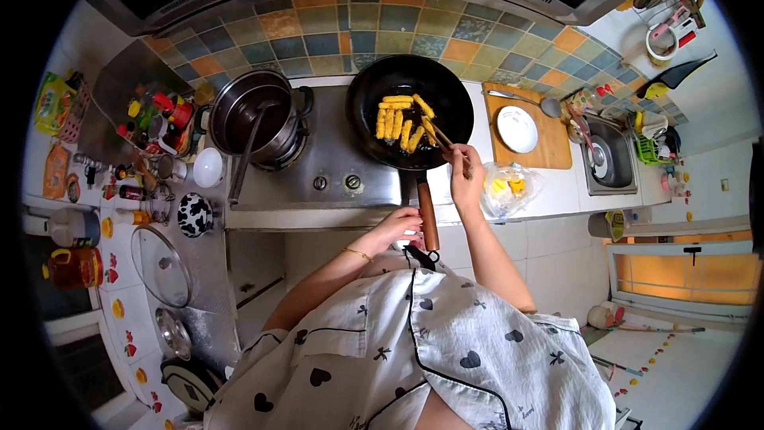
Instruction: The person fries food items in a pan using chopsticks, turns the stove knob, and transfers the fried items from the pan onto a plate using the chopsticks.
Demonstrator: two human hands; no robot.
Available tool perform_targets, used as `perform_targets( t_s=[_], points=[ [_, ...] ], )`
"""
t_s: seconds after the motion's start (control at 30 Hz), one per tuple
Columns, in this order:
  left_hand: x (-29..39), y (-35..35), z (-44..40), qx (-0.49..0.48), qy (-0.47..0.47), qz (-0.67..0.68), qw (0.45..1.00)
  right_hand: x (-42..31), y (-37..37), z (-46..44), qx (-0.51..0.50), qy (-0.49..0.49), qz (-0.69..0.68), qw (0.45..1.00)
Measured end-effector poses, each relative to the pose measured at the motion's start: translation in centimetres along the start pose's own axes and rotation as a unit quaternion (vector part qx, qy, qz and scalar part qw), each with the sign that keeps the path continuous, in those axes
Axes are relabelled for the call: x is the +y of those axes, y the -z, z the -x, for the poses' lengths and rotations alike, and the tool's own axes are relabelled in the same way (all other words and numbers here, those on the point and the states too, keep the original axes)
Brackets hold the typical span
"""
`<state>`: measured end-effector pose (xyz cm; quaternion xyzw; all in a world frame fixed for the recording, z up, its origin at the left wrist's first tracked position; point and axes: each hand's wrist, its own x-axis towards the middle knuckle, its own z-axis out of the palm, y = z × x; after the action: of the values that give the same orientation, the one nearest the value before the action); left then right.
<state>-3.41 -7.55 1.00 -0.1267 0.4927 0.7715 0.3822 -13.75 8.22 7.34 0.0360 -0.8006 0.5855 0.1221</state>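
Note:
My right hand (467,181) is closed around a pair of chopsticks (439,140), whose tips reach a yellow strip of food at the right side of the black frying pan (370,84). Several golden-yellow strips (389,123) lie in the pan, some lined up side by side, others apart. The pan sits on the stove, its brown wooden handle (427,215) pointing toward me. Just left of this handle is my left hand (395,228), fingers curled with the tips against or beside it. A small white thing shows under those fingers, too hidden to name.
Left on the stove stands a steel pot (231,139) with a ladle in it. A clear plastic bag (513,189) with yellow pieces lies right of my hand. Behind it, a white plate (517,129) rests on a cutting board (553,146). A sink (613,179) is farther right.

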Motion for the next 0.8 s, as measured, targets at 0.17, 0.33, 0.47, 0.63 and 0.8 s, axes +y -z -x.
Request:
perform_targets(
  t_s=[0.17, 0.33, 0.47, 0.63, 0.8],
  points=[
    [-0.3, -0.2, -0.3, 0.003, 0.010, -0.011, 1.000, -2.0, 1.5, 0.9, -0.001, -0.024, -0.040, 0.999],
    [0.3, -0.5, 0.2, 0.000, 0.006, -0.007, 1.000, -2.5, 1.4, 2.5, -0.041, -0.065, -0.075, 0.994],
    [0.5, -0.9, 0.4, 0.017, -0.012, -0.001, 1.000, -1.1, 0.8, 2.6, -0.049, -0.025, -0.005, 0.998],
    [0.0, -0.5, 0.0, 0.016, -0.008, 0.005, 1.000, -2.6, 1.4, 2.5, -0.029, -0.046, -0.048, 0.997],
    [0.2, -0.6, 0.2, 0.019, -0.008, 0.000, 1.000, -1.3, 1.9, 2.0, 0.019, -0.026, 0.000, 0.999]
  ],
)
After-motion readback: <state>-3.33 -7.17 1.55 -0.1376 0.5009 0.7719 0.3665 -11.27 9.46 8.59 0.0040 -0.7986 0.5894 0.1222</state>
